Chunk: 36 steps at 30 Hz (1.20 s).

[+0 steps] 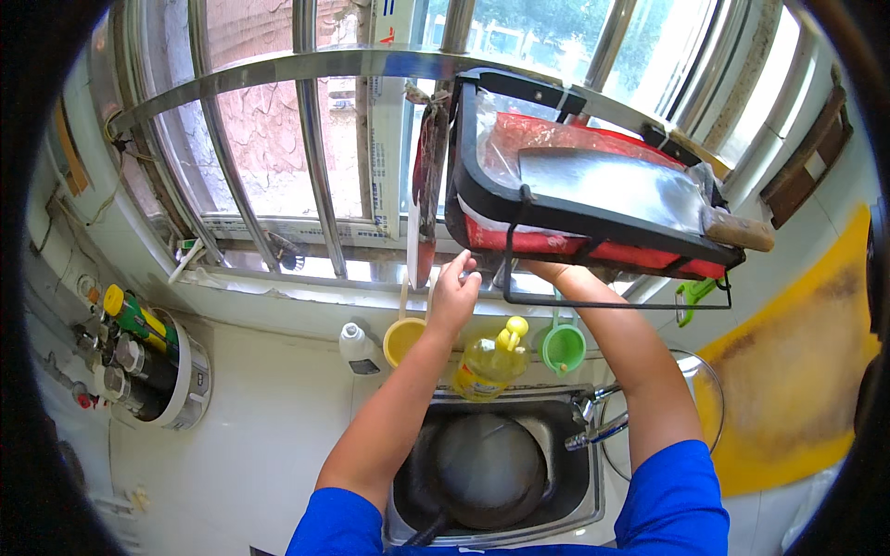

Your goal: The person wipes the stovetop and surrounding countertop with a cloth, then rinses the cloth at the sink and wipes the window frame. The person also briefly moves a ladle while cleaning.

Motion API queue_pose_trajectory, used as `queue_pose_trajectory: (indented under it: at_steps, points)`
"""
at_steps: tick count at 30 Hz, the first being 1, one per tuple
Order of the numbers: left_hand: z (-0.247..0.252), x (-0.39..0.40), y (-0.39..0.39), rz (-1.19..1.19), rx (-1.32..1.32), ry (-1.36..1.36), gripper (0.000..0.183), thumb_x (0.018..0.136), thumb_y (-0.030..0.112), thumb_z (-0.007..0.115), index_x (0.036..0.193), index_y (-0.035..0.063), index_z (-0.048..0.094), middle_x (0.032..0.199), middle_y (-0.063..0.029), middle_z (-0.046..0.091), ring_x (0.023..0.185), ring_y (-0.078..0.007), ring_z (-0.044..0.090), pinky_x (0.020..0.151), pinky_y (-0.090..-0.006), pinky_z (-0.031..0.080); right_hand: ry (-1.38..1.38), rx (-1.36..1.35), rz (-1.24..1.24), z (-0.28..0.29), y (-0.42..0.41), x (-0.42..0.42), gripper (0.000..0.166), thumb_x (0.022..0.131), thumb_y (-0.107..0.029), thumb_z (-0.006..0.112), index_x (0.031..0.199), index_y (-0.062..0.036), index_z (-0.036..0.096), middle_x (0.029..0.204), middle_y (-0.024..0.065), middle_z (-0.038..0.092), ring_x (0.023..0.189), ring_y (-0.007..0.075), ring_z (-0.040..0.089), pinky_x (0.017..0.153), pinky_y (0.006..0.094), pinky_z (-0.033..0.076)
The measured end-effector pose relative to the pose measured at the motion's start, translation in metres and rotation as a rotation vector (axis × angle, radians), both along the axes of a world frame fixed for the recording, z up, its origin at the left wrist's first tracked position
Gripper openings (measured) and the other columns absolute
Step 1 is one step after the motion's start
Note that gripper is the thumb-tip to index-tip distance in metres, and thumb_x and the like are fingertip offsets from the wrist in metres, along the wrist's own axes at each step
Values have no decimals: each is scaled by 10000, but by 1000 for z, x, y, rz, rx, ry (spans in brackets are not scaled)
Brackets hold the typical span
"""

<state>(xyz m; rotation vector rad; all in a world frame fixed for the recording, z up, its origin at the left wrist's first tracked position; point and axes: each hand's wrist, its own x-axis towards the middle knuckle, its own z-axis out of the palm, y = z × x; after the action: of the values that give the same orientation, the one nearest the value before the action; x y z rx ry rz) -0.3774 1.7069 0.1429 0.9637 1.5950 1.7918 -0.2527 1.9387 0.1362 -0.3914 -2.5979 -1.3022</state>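
Note:
My left hand [455, 292] is raised below the left end of a black rack [591, 219], its thumb and fingers apart and nothing seen in it. Close to its fingertips hangs a long, narrow object with a dark red side and a whitish edge [423, 208]. My right hand [541, 267] reaches behind the rack's lower edge. Only its wrist side shows; the fingers are hidden, so what they touch cannot be seen. On the rack rests a cleaver [612, 184] with a wooden handle, over red plastic packaging [556, 132].
Below my arms, a dark pan [490, 465] sits in a metal sink [599, 486] beside a faucet [598, 434]. Behind it stand a yellow-capped bottle [487, 368], a white bottle [358, 347], and yellow [403, 340] and green [563, 347] strainers. A bucket [198, 379] holds bottles at left. Metal bars [320, 174] cross the window.

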Motion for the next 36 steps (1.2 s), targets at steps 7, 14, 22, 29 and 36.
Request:
queue_pose_trajectory:
  at_steps: [7,14,22,29,36]
  points:
    - [11,1,10,-36,57,-145,190,861,116,539,981,-31,547,862,-85,625,664,-133,628,578,-260,507,181,-669,67,55,-42,0,400,851,-451,483,1056,-114,553,1049,150,578,1000,320,533,883,439,405]
    - [6,-8,24,-143,-103,-115,214,835,199,596,871,-12,592,807,-67,607,709,-143,622,633,-266,531,323,-728,88,81,-65,10,324,847,-381,500,947,-88,597,957,165,611,919,343,574,810,447,433]
    - [13,0,12,-80,73,-360,190,876,147,544,993,-2,542,936,-84,607,751,-129,613,670,-247,524,276,-772,-193,93,-67,8,343,852,-396,507,971,-88,599,986,167,610,932,338,575,821,432,442]
    - [4,-4,5,-49,80,-375,421,899,69,490,1305,-20,421,1033,-108,587,762,-130,604,662,-253,522,298,-856,-152,51,-52,-16,391,857,-396,509,1092,-93,585,1135,172,580,1062,304,539,932,414,398]
    - [14,2,24,-123,-58,-201,220,828,172,525,837,-11,648,706,-100,659,677,-164,627,641,-304,496,391,-1037,-64,62,-63,-2,385,859,-385,513,1096,-91,585,1150,175,572,1081,307,530,957,414,384]
